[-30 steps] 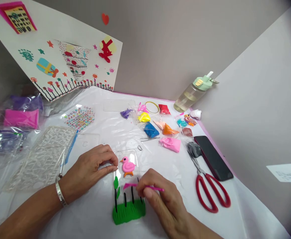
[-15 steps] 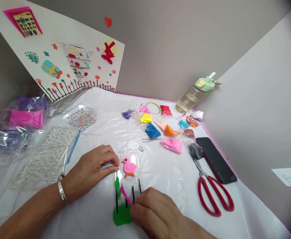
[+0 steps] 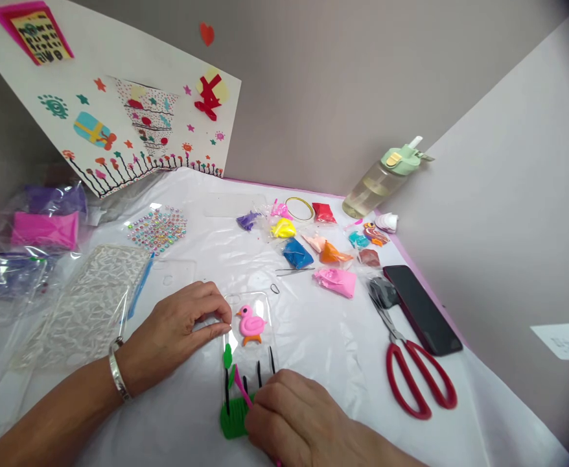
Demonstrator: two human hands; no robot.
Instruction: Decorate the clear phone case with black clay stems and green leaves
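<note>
A clear phone case (image 3: 268, 350) lies flat on the white table cover, with a pink clay duck (image 3: 252, 323) near its top. Ridged green clay (image 3: 233, 418) covers the bottom end, and thin black stems rise from it, one with green leaves (image 3: 227, 356). My left hand (image 3: 192, 327) pinches the case's left edge between thumb and fingers. In my closed right hand (image 3: 304, 415) is a slim pink modelling tool (image 3: 242, 387), its tip by the lower leaf. That hand hides the case's lower right corner.
Red-handled scissors (image 3: 413, 376) and a phone (image 3: 423, 311) lie at right. Bagged clay, such as a blue packet (image 3: 297, 253), sits beyond the case. A bottle (image 3: 376, 185) stands at the back. Left are rhinestones (image 3: 158, 228) and a textured clear sheet (image 3: 90, 305).
My right hand has shifted slightly left and the pink tool's tip is a little lower, near the leaf. My left hand stays at the case's edge. The whole view has shifted slightly.
</note>
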